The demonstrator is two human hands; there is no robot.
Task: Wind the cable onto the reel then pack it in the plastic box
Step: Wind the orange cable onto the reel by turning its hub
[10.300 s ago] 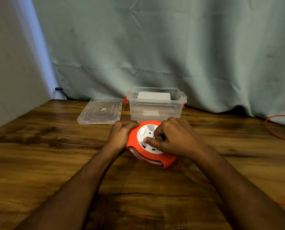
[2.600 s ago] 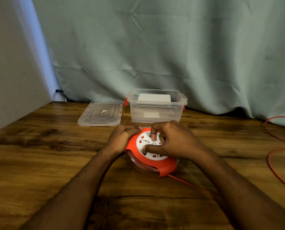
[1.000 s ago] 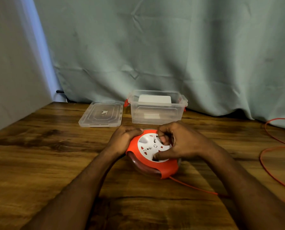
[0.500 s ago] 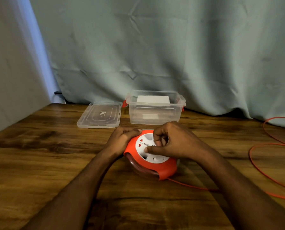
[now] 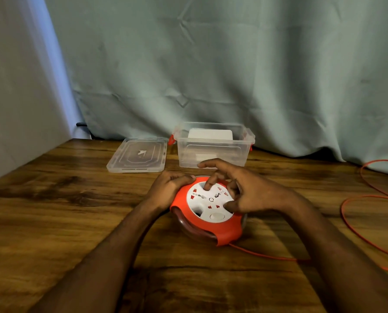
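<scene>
An orange cable reel with a white socket face lies flat on the wooden table. My left hand grips its left rim, fingers curled over the edge. My right hand rests on the white face, with one fingertip in a recess at the top and the thumb pressing the right side. A thin orange cable leaves the reel's near side, runs right under my forearm and lies in loose loops at the table's right. The clear plastic box stands open just behind the reel.
The box's clear lid lies flat to the left of the box. A pale green curtain hangs along the table's back edge. A grey wall bounds the left side. A white card stands inside the box.
My right hand has opened out on the white face, one finger now in the top recess. The face has turned and the loose cable loop at the right has shifted.
</scene>
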